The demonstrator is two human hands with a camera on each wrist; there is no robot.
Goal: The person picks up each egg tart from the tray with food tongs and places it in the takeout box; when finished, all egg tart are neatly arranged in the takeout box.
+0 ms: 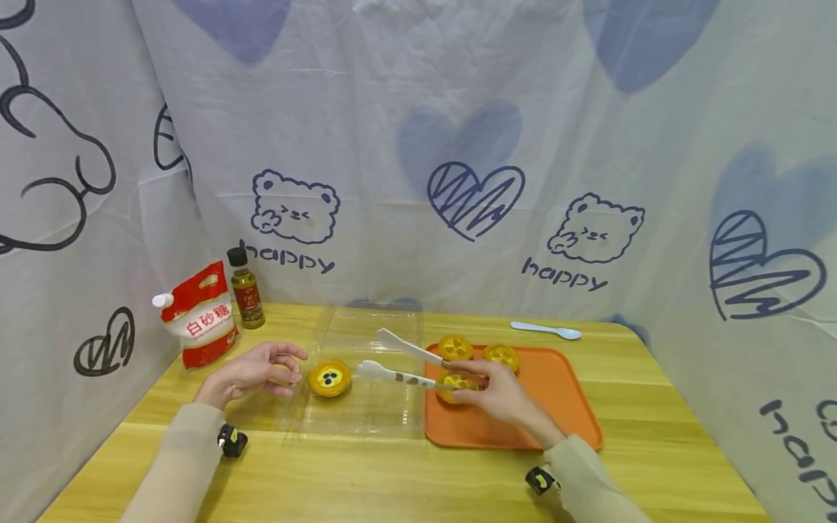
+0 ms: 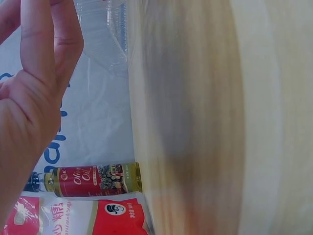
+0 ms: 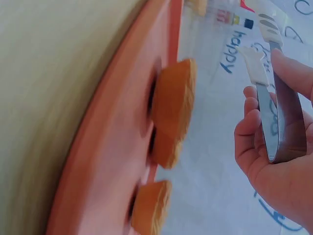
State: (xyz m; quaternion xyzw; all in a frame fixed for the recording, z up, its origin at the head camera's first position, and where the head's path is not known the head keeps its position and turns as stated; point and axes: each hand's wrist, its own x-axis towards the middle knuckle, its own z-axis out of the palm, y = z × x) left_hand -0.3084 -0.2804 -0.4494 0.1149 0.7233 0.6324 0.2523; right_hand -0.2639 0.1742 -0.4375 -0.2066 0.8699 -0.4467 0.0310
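In the head view my right hand [image 1: 497,392] grips tongs [image 1: 418,380] with white tips and metal arms. The two tips stand apart with nothing between them, pointing left over a clear plastic container [image 1: 366,425]. The right wrist view shows the metal arms of the tongs [image 3: 288,117] between thumb and fingers. At the container's left side lies an egg tart [image 1: 330,378] topped with dark berries. My left hand [image 1: 261,370] hovers just left of this tart, fingers loosely bent and holding nothing. Below the right hand, tarts [image 1: 501,357] sit on an orange tray [image 1: 523,428].
A red and white sugar bag [image 1: 205,316] and an olive oil bottle [image 1: 246,294] stand at the back left. Behind the tray lies a pale spoon [image 1: 546,330]. Printed cloth [image 1: 392,145] hangs around the wooden table [image 1: 366,479].
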